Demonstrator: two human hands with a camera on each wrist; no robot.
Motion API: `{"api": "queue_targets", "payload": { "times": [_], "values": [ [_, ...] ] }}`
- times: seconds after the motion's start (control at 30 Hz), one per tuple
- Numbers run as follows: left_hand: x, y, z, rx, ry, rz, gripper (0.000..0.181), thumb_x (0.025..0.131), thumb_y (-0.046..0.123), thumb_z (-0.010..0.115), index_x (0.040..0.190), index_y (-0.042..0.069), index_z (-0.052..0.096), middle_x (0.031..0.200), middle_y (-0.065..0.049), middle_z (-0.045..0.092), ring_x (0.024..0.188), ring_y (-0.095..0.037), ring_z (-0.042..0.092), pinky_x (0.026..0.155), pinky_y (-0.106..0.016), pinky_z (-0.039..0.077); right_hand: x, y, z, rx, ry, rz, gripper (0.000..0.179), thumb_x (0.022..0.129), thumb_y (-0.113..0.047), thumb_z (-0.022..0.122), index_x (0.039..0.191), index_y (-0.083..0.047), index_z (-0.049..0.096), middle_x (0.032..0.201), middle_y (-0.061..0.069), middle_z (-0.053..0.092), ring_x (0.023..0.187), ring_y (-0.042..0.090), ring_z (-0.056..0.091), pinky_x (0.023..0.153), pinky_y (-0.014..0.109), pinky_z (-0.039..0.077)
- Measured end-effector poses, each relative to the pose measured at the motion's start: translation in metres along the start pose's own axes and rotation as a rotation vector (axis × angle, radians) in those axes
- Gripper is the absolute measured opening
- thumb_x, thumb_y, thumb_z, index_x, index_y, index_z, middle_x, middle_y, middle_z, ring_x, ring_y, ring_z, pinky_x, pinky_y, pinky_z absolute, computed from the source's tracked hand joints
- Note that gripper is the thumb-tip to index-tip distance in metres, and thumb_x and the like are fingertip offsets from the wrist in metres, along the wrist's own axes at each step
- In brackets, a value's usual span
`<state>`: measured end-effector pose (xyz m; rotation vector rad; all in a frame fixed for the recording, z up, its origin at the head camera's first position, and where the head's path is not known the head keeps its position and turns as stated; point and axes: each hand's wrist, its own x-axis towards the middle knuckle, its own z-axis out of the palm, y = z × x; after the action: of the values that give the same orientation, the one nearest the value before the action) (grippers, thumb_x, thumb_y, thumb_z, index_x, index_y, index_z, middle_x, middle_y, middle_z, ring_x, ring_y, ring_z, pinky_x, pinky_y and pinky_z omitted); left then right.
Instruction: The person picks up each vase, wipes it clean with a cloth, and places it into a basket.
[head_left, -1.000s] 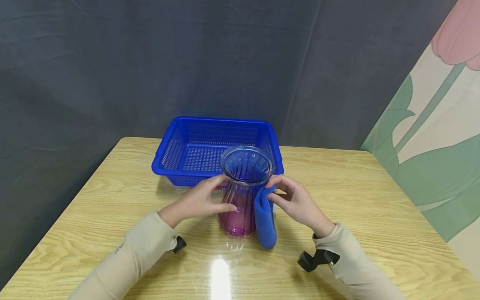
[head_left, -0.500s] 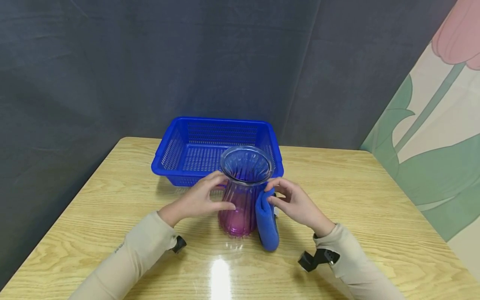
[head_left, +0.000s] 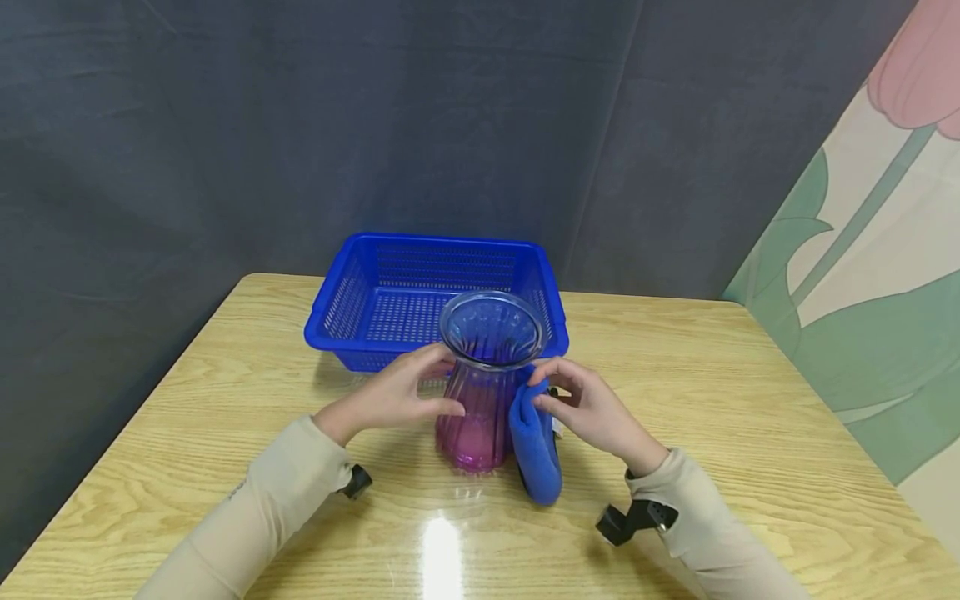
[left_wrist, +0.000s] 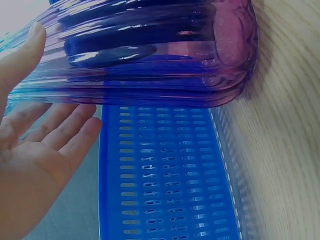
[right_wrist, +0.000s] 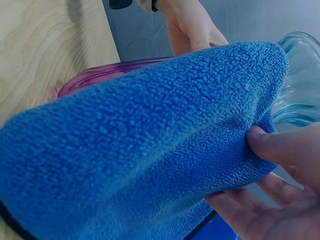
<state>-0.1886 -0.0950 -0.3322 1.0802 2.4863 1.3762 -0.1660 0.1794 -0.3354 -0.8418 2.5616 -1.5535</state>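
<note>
The vase (head_left: 483, 390) at frame centre could tip if the blue cloth (head_left: 536, 454) right of it, pinched by the right hand (head_left: 594, 414), knocks it, as the left hand (head_left: 396, 397), fingers apart, barely steadies it.

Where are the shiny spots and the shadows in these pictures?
Head view: a white patch of glare on the table; left wrist view: bright streaks along the vase, and a dim shadow beside the basket; right wrist view: the fuzzy cloth shows no white glare.
</note>
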Motion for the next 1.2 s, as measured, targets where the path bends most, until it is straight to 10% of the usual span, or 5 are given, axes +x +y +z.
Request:
{"api": "queue_targets", "payload": {
  "times": [0.67, 1.2],
  "values": [
    [-0.001, 0.001, -0.001, 0.042, 0.002, 0.012, 0.068, 0.077, 0.019, 0.075, 0.135, 0.001, 0.044, 0.129, -0.02, 0.056, 0.117, -0.035, 0.057, 0.103, -0.043, 0.047, 0.0, -0.004, 0.002, 0.044, 0.085, -0.04, 0.017, 0.083, 0.009, 0.061, 0.099, 0.004, 0.057, 0.116, 0.018, 0.056, 0.11, -0.008, 0.049, 0.085, 0.016, 0.054],
    [-0.001, 0.003, -0.001, 0.058, 0.004, -0.008, 0.066, 0.077, 0.02, 0.076, 0.133, 0.002, 0.046, 0.128, -0.018, 0.057, 0.117, -0.033, 0.058, 0.103, -0.042, 0.047, 0.006, -0.015, -0.002, 0.116, 0.146, -0.136, 0.015, 0.085, 0.007, 0.06, 0.099, 0.01, 0.054, 0.099, -0.017, 0.059, 0.094, -0.003, 0.059, 0.083, 0.016, 0.055]
  ]
}}
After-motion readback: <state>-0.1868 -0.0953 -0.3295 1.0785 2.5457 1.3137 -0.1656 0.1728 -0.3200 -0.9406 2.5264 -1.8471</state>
